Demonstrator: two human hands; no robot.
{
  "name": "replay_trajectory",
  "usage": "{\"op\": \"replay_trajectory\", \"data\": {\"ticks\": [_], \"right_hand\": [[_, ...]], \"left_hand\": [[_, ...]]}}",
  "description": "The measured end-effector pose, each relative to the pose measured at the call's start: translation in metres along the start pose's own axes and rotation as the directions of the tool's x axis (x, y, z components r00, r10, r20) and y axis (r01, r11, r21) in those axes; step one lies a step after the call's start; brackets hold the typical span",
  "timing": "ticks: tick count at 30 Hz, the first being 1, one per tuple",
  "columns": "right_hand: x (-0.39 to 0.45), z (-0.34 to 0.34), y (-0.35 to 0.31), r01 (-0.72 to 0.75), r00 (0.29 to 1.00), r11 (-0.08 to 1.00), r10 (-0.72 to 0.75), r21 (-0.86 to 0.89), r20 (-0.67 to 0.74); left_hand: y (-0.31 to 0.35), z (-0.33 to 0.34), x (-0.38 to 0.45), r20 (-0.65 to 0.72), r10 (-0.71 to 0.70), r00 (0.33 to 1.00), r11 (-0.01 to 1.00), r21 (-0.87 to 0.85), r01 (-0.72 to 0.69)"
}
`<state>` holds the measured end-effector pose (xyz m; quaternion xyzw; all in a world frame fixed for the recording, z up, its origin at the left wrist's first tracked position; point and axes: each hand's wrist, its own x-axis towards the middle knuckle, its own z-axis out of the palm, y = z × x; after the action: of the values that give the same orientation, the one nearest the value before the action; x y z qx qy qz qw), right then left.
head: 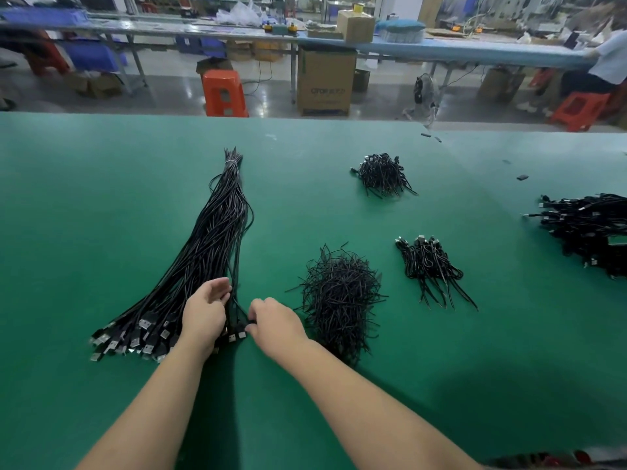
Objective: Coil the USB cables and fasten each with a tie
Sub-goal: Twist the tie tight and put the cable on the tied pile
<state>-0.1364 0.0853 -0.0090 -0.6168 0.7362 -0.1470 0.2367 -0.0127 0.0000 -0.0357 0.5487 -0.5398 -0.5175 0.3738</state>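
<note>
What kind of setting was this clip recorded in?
Most likely a factory assembly or packing floor. A long green worktable carries a big bundle of USB cables and a heap of ties; behind stand more long benches, cardboard boxes and plastic stools.

- A long bundle of USB cables (217, 252) lies on the table (101, 198), left of centre, its tied end far from the person and its plug ends fanned out near them.
- The left hand (203, 313) rests on the near part of the bundle; the right hand (274, 323) is just to its right, at the plug ends.
- A heap of ties (339, 300) lies right of the right hand.
- A small group of coiled cables (431, 266) lies right of the ties.
- Another small pile of cables (381, 176) lies behind the ties, farther from the person.
- A large pile of cables (590, 232) lies at the table's right edge.
</note>
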Motion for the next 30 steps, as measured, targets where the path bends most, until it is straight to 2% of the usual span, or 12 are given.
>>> {"op": "replay_trajectory", "data": {"ticks": [3,8,19,22,24,27,30], "right_hand": [[0.003,0.000,0.002,-0.081,0.996,0.996,0.082,0.045,-0.023],[0.004,0.000,0.003,-0.100,0.995,0.995,0.100,0.020,0.009],[-0.039,-0.038,0.001,-0.097,0.975,0.992,0.080,0.075,0.209],[-0.060,-0.052,-0.008,0.011,0.961,0.992,-0.045,0.124,0.272],[-0.072,-0.062,-0.013,0.092,0.955,0.985,-0.128,0.146,0.266],[-0.081,-0.080,-0.017,0.130,0.966,0.960,-0.179,0.247,0.188],[-0.077,-0.107,-0.013,0.130,0.983,0.887,-0.174,0.443,0.060]], "left_hand": [[0.000,-0.001,-0.003,0.029,0.037,0.999,0.998,0.048,-0.038],[0.001,-0.001,-0.007,0.084,0.049,0.995,0.995,0.085,-0.056],[0.004,-0.004,-0.011,0.176,0.109,0.978,0.967,0.209,-0.146],[0.004,-0.002,-0.011,0.204,0.217,0.955,0.852,0.439,-0.287],[0.008,0.003,-0.014,0.191,0.262,0.946,0.806,0.495,-0.323],[0.009,0.011,-0.024,0.188,0.330,0.925,0.778,0.501,-0.380],[0.010,0.011,-0.028,0.181,0.444,0.878,0.667,0.588,-0.458]]}}
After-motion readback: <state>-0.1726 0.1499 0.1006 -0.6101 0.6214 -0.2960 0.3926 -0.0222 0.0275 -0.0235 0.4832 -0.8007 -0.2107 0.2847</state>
